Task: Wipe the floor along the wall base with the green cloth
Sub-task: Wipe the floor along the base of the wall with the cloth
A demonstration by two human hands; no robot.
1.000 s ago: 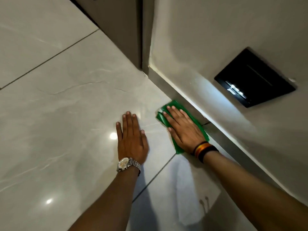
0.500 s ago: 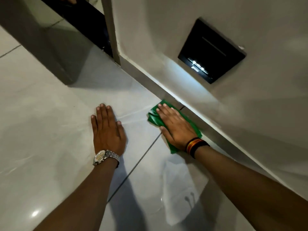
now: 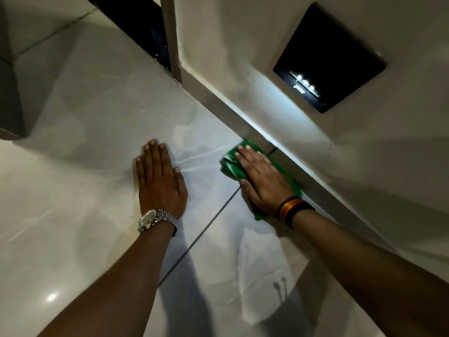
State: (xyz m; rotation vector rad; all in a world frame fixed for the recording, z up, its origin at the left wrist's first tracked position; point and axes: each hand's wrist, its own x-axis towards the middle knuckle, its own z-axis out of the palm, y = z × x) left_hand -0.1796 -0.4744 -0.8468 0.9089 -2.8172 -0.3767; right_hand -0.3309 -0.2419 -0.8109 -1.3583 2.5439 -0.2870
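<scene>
The green cloth (image 3: 229,165) lies bunched on the glossy tiled floor (image 3: 97,190), right against the grey skirting (image 3: 218,105) at the wall base. My right hand (image 3: 263,180) presses flat on top of it, fingers pointing up along the wall, and covers most of the cloth; green shows past the fingertips and beside the wrist. A striped band is on that wrist. My left hand (image 3: 160,183), with a silver watch, rests flat on the bare tile to the left, fingers together, holding nothing.
A black wall plate with small lights (image 3: 328,59) is set low in the wall above the cloth. A door frame post (image 3: 171,37) and a dark gap stand at the wall's far end. A grout line (image 3: 206,227) runs diagonally between my hands.
Both hands and the cloth have slid forward along the skirting, crossing the grout line toward the door frame. The view has shifted, bringing the wall plate closer overhead.
</scene>
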